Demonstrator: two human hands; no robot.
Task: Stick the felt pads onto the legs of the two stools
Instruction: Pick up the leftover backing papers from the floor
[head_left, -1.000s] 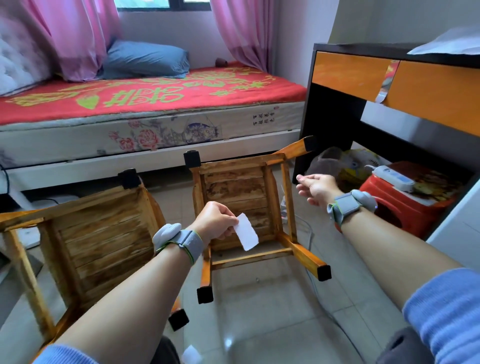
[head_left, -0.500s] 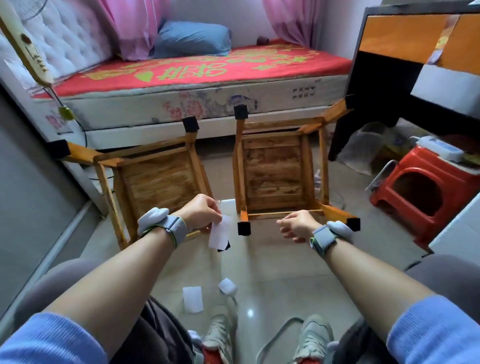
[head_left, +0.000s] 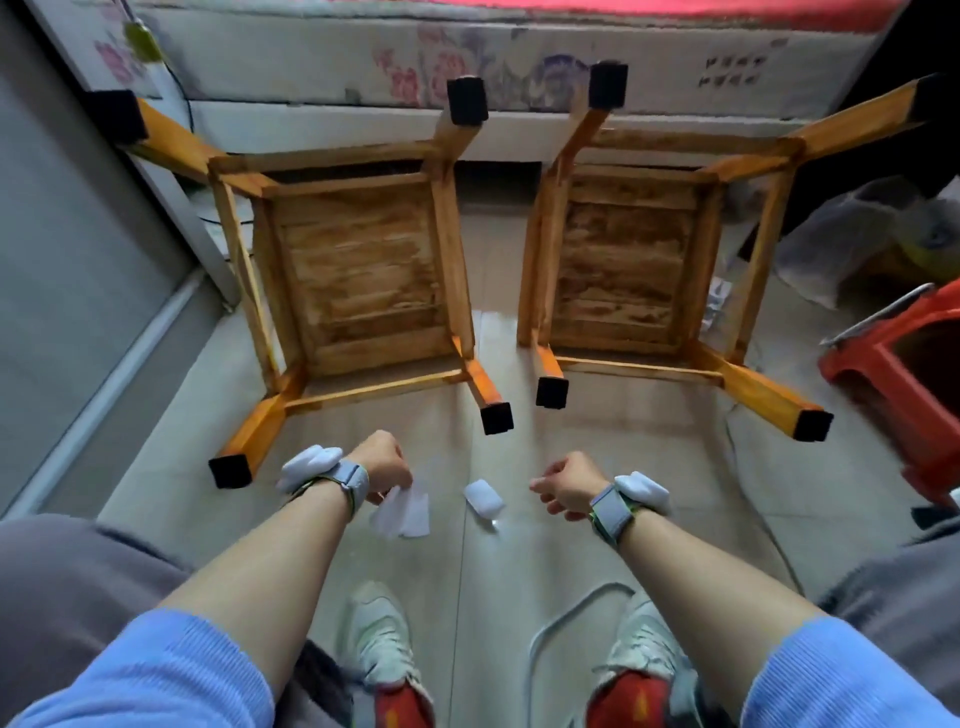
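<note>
Two wooden stools, left stool (head_left: 358, 270) and right stool (head_left: 634, 260), lie on the tiled floor (head_left: 545, 561) with legs up, each leg tip black. Below them, the left hand (head_left: 387, 465) pinches a white paper strip (head_left: 405, 512) between curled fingers. The right hand (head_left: 569, 486) is loosely curled, holding nothing. One white scrap (head_left: 483, 498) lies on the floor between the hands.
</note>
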